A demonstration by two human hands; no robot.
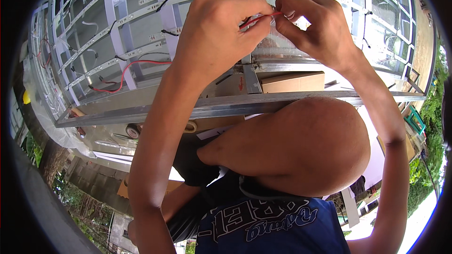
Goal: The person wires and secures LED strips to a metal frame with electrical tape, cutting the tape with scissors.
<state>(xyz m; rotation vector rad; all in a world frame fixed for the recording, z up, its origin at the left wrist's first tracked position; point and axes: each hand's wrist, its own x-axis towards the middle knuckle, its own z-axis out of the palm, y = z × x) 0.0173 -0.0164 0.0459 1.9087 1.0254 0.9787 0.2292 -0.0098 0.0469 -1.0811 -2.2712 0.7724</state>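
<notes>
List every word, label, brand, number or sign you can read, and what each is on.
Blue shirt: large white-outlined lettering and smaller script, upside down here; legible in part, not transcribed.
White LED strips: tiny dark markings, too small to read.
Red marking: too blurred to tell whether it is writing.
Red wire: no text visible.

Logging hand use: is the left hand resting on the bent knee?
No, the left hand is raised beside the right hand, apart from the knee, with a red wire in its fingers.
</notes>
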